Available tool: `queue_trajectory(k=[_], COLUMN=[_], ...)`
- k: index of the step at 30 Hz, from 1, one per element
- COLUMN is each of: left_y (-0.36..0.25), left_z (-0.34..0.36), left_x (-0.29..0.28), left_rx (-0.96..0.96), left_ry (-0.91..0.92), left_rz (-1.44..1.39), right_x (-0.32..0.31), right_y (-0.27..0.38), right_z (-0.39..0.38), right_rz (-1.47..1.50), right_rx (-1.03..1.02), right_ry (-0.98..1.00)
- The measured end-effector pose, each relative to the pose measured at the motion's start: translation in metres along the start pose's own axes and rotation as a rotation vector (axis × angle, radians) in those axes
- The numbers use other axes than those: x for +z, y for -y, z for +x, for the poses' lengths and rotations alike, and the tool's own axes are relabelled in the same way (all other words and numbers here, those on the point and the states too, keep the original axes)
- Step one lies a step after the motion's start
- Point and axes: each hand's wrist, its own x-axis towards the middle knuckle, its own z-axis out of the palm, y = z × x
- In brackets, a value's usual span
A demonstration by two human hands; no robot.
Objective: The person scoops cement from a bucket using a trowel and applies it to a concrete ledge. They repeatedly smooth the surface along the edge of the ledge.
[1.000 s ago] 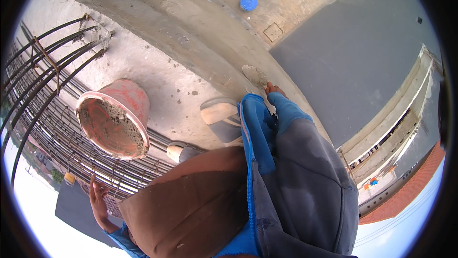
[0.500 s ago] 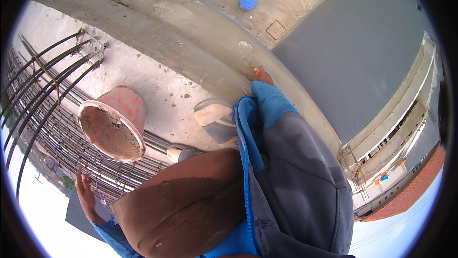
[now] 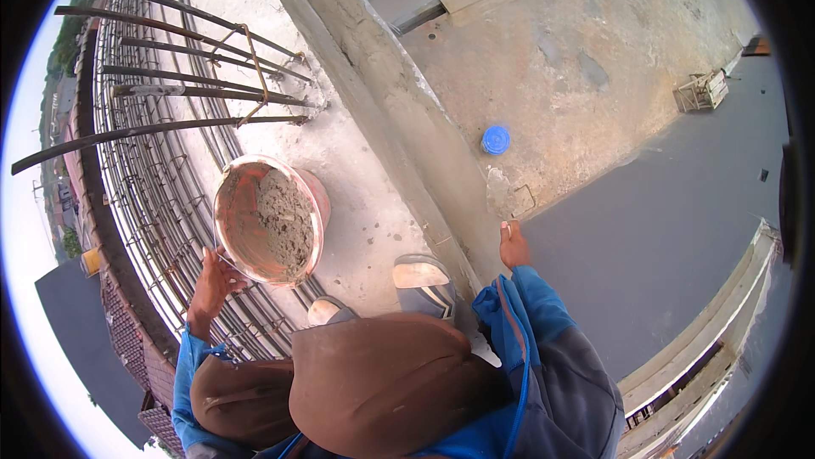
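A reddish bucket [image 3: 316, 204] with grey wet mortar [image 3: 284, 213] inside stands at the left on the pale concrete slab, by the long steel bars. My left hand [image 3: 212, 289] is at its near-left rim, fingers curled around the thin wire handle there. Over the smooth grey concrete ledge to the right, my right hand [image 3: 513, 248] is closed in a fist. What it holds is hard to make out; a pale mortar patch [image 3: 499, 185] shows just beyond its fingers. My sandalled feet [image 3: 422, 276] are between the two hands.
Thick bent rebar rods [image 3: 212, 85] stick out at the upper left, above bundled bars [image 3: 161, 204]. A raised concrete ledge [image 3: 373, 90] runs diagonally past my feet. Lower down lie a blue round container [image 3: 495, 140], a wooden crate [image 3: 701, 92] and a dark grey surface [image 3: 654, 247].
My left hand has moved from open air to the bucket and closed at its handle. My right hand has shifted outward over the ledge. The view has turned, showing more floor on the right.
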Motion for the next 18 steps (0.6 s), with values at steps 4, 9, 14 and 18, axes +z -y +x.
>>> queue_trajectory(k=[4,9,14,18], left_y=[0.013,0.014,-0.019,-0.070], left_z=[0.016,0.050,0.040,0.038], left_x=[0.026,0.050,0.070,0.098], left_rx=[0.146,0.293,0.483,0.611], left_ry=[-0.125,-0.182,-0.237,-0.158], left_rz=[-0.246,-0.533,-0.482,-0.387], right_x=[-0.042,-0.063,-0.101,-0.138], right_y=[0.143,0.277,0.376,0.413], right_z=[0.022,-0.012,-0.086,-0.120], right_rz=[0.071,0.055,-0.177,-0.448], right_rx=[-0.441,-0.943,-1.012,-1.232], right_ry=[0.084,0.049,0.194,0.147])
